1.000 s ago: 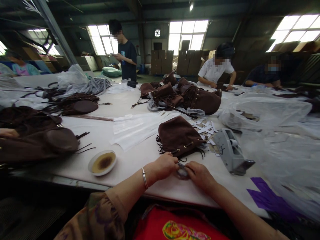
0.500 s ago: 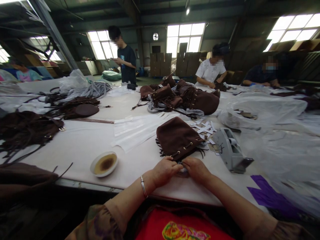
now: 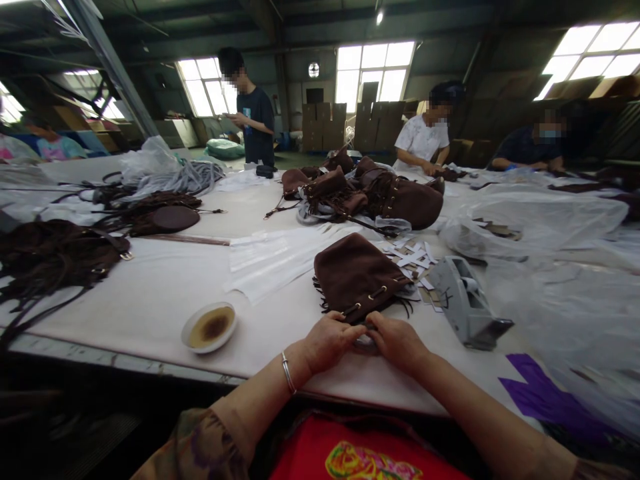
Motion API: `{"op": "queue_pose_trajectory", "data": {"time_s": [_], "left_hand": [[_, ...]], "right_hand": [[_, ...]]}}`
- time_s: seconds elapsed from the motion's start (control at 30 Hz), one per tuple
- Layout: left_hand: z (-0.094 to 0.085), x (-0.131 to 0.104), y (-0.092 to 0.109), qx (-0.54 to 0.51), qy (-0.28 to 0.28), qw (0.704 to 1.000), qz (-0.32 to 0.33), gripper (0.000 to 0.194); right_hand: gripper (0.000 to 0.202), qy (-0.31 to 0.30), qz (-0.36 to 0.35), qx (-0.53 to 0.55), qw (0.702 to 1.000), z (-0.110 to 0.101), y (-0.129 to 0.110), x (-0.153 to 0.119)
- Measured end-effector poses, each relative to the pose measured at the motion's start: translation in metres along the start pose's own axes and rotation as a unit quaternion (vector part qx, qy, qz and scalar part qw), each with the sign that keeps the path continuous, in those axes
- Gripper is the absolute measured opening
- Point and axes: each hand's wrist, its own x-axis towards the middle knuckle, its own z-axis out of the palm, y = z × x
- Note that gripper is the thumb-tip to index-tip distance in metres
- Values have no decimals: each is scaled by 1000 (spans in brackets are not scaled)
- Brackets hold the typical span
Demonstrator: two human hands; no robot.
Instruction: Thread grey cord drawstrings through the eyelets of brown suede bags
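Note:
A dark brown drawstring bag with fringe and metal eyelets lies on the table, its opening turned toward me. My left hand is closed on the near edge of the bag's mouth, fingers pinched together. Close beside it, my right hand also pinches that edge, thumb and fingertips meeting the left hand's. Some clear plastic shows just under the fingertips. The inside of the bag is hidden from me.
A white bowl of brownish liquid stands to the left. On the right are a grey tape dispenser, paper strips, purple material and plastic sheeting. More brown bags lie further back. Several people work around the table.
My hands stay at the bag's mouth, with the fingers shifting slightly closer together. At the far left, the brown item at the table's near edge has gone from view.

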Motion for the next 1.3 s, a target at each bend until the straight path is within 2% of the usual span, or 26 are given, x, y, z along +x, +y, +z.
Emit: {"op": "queue_pose_trajectory", "data": {"time_s": [0.17, 0.3, 0.43, 0.6, 0.73, 0.83, 1.03, 1.17, 1.3], "left_hand": [[-1, 3, 4, -29, -3, 999, -20, 27], [-1, 1, 5, -42, 0, 999, -28, 25], [-3, -3, 5, -40, -6, 999, -29, 32], [-3, -5, 10, -48, 11, 998, -38, 32], [-4, -6, 15, -77, 24, 995, -64, 35], [-4, -8, 17, -82, 40, 994, -58, 41], [3, -12, 16, -58, 70, 995, -47, 45], [2, -13, 18, -52, 69, 995, -59, 44], [-9, -8, 23, -57, 60, 994, -75, 40]], "right_hand": [[26, -49, 9, -29, 998, -13, -11, -2], [30, -62, 61, 33, 996, -15, -19, 5], [27, -68, 71, 108, 989, -10, -20, 10], [25, -83, 81, 56, 992, -10, -20, 18], [31, -92, 95, 51, 990, -13, -21, 24], [32, -96, 109, 42, 988, -13, -24, 26], [42, -70, 154, -7, 985, -10, -38, 22], [46, -77, 129, -43, 988, -13, -41, 18], [40, -106, 106, -55, 987, -21, -41, 20]]}}
